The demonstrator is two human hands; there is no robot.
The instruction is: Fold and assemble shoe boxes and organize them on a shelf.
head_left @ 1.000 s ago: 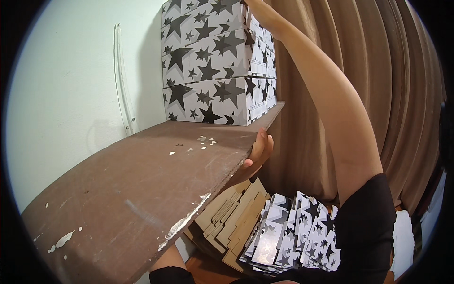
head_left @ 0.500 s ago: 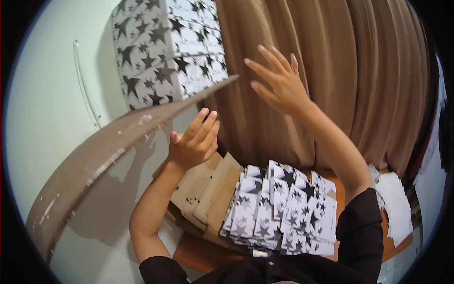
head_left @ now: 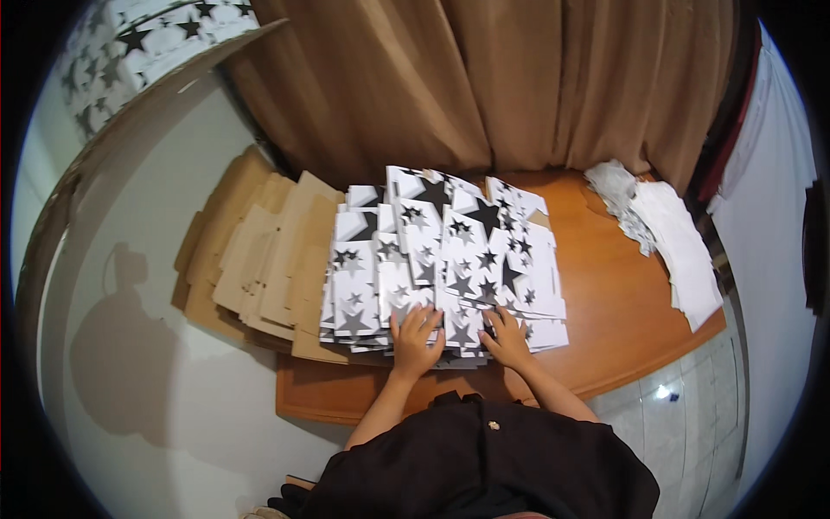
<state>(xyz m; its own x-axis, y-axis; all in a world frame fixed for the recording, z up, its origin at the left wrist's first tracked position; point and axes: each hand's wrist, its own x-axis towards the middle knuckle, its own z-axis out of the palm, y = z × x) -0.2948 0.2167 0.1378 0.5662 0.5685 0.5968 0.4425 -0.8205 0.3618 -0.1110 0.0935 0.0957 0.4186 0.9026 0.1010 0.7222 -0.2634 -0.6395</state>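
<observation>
Flat white cardboard pieces (head_left: 354, 281) printed with black and grey stars lie in an overlapping pile on the wooden table. My left hand (head_left: 417, 340) rests on the pile's near edge, its fingers spread. Just to the right, my right hand (head_left: 507, 336) touches the same edge, fingers also apart. Neither hand holds anything. Left of the pile, plain brown cardboard sheets (head_left: 251, 259) lie stacked and fanned out. What lies beneath the upper star-printed pieces is mostly hidden.
At the upper left, star-printed boxes (head_left: 164, 43) stand on a raised shelf (head_left: 130, 108) with a worn edge. Crumpled white sheets (head_left: 670, 242) lie on the right of the wooden table (head_left: 596, 294). A brown curtain (head_left: 519, 78) hangs behind it.
Both hands have come down from beside the raised boxes onto the pile's near edge. The view has tilted down and turned right, so the shelf now sits at the upper left.
</observation>
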